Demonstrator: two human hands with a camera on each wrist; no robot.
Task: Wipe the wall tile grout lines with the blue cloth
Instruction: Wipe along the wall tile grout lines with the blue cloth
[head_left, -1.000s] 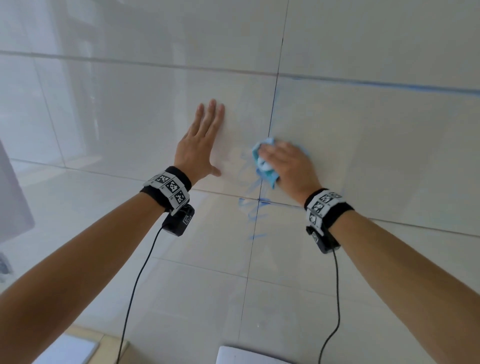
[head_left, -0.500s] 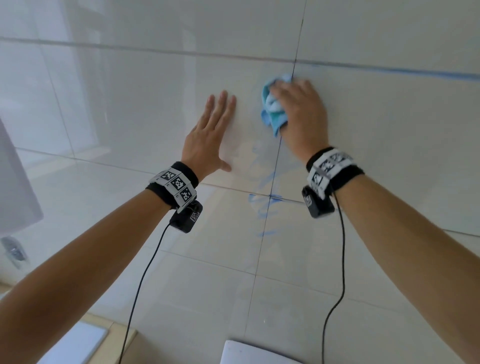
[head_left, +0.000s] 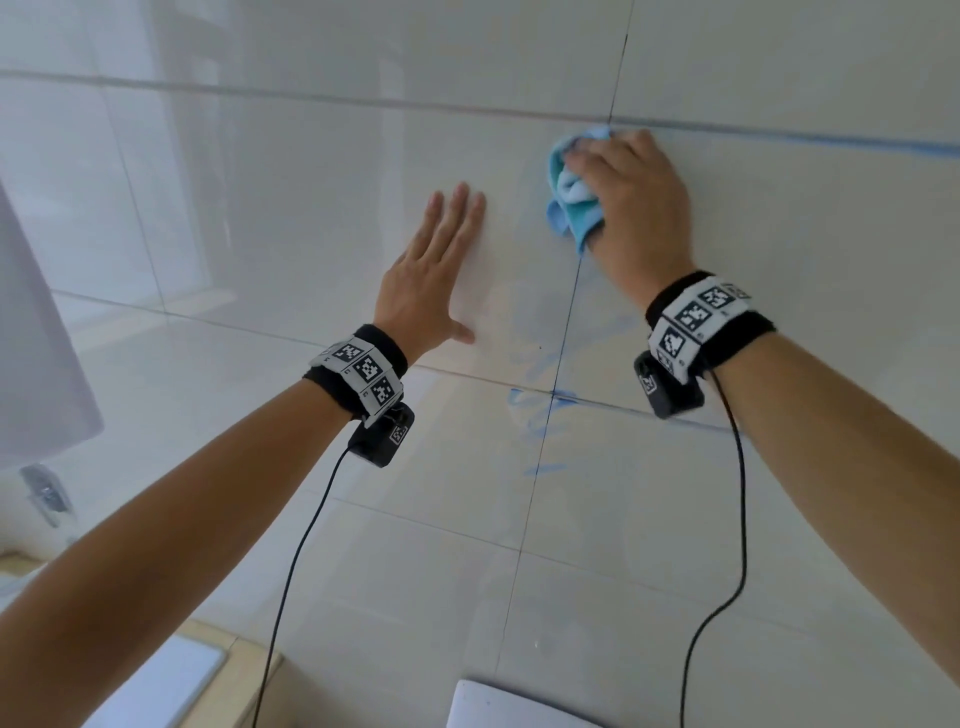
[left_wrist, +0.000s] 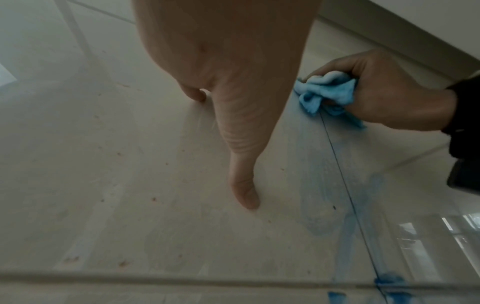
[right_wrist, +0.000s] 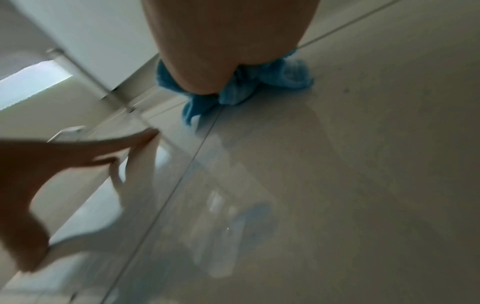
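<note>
We have the blue cloth (head_left: 574, 200) bunched at the crossing where the vertical grout line (head_left: 563, 343) meets the upper horizontal one, clutched in our right hand (head_left: 636, 202). The vertical line runs straight down from it toward blue smears (head_left: 540, 410); our left hand (head_left: 431, 280) lies flat, fingers straight, on the tile just beside

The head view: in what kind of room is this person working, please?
Probably a bathroom or a similar wet room, though that is a guess. The wall is covered in large glossy pale tiles with grout lines, and a metal fitting is fixed low at the left. The right hand presses a blue cloth to the tiles.
</note>
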